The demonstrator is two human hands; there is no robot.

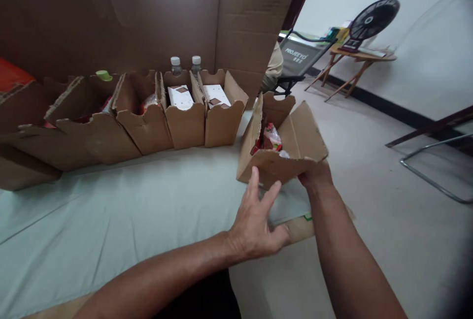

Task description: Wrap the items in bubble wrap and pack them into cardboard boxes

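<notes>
An open-topped cardboard box [273,169] stands at the right end of the table, slightly tilted, with red and clear plastic packets [271,138] inside. My right hand [317,175] grips it at the lower right side, its fingers hidden behind the cardboard. In front of the box is my left hand [258,223], fingers spread and the tips at or close to the front wall; I cannot tell whether they touch. Left of it runs a row of similar cardboard boxes [148,134]. Two of them hold white cartons with brown patches [180,96], others hold packets.
A pale green cloth [148,201] covers the table. Tall cardboard panels [148,18] rise behind the row, with two white-capped bottles [175,64] before them. To the right are a folding chair [301,55], a seated person's sleeve, and a fan [369,19] on a small wooden table.
</notes>
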